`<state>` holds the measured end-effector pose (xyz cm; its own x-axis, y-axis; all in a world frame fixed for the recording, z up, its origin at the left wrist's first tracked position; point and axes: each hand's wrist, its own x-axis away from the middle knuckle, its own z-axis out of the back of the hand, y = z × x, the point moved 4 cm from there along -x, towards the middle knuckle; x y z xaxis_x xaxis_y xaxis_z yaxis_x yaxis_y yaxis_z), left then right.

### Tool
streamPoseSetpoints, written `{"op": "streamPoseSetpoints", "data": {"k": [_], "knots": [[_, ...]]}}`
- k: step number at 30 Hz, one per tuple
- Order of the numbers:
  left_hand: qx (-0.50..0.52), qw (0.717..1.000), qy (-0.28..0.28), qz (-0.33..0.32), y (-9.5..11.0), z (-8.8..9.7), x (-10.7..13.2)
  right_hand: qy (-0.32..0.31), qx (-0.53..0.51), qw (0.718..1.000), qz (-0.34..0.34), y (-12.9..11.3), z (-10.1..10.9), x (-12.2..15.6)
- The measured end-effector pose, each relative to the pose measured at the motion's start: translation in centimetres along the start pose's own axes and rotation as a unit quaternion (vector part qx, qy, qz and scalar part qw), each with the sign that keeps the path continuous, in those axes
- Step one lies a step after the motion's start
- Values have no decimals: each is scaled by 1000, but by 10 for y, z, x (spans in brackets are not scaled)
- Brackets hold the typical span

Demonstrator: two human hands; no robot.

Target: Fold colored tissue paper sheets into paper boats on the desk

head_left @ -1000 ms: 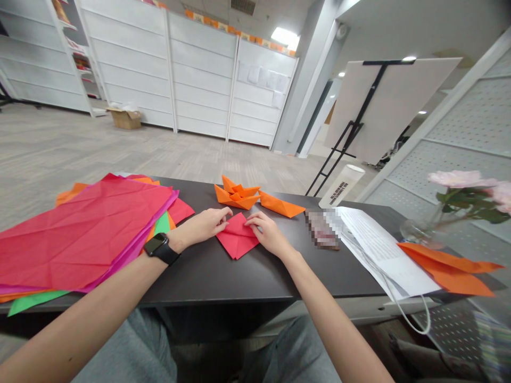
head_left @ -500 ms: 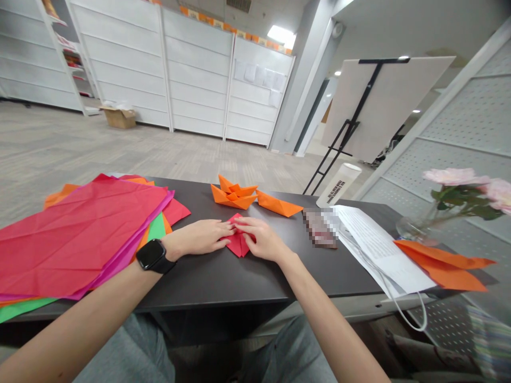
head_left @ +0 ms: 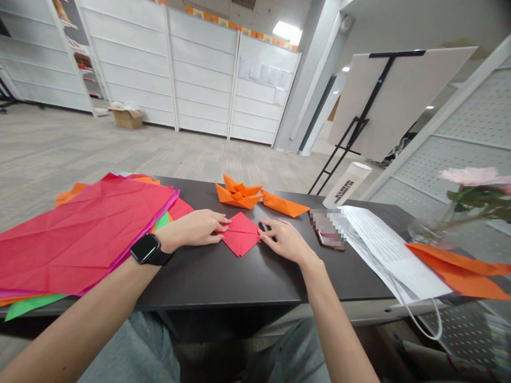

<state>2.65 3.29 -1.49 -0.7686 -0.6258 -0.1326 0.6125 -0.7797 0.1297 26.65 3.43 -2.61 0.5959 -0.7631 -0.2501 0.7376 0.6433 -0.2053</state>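
A red square of folded paper (head_left: 240, 242) lies flat on the dark desk with one corner toward me; creases cross its face. My left hand (head_left: 202, 229), below a wrist with a black watch, rests its stretched fingertips on the paper's left corner. At the right corner, my right hand (head_left: 285, 239) touches the edge with thumb and fingers spread apart. Just behind the paper stands an orange origami boat (head_left: 239, 196). Beside it is a second folded orange paper piece (head_left: 285, 204). Both hands are low over the desk, and neither lifts the red paper.
A stack of large coloured paper sheets (head_left: 88, 239) covers the desk's left. To the right lie a partly blurred phone (head_left: 331, 239), a printed sheet (head_left: 393, 255) with a white cable, and an orange folded paper (head_left: 459, 271). A white cylinder (head_left: 347, 185) and flower vase (head_left: 427, 231) stand behind.
My hands have moved apart from the middle of the red paper to its left and right corners, uncovering its face. The view has shifted slightly.
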Motion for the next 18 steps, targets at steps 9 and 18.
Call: {"op": "streamPoseSetpoints", "data": {"k": [9,18], "knots": [[15,999,-12,42,-9,7,7,32,-4,998,-44,11,2,-3],[84,988,73,112,2,-4,-7,44,-77,996,-18,2,-4,-4]]}}
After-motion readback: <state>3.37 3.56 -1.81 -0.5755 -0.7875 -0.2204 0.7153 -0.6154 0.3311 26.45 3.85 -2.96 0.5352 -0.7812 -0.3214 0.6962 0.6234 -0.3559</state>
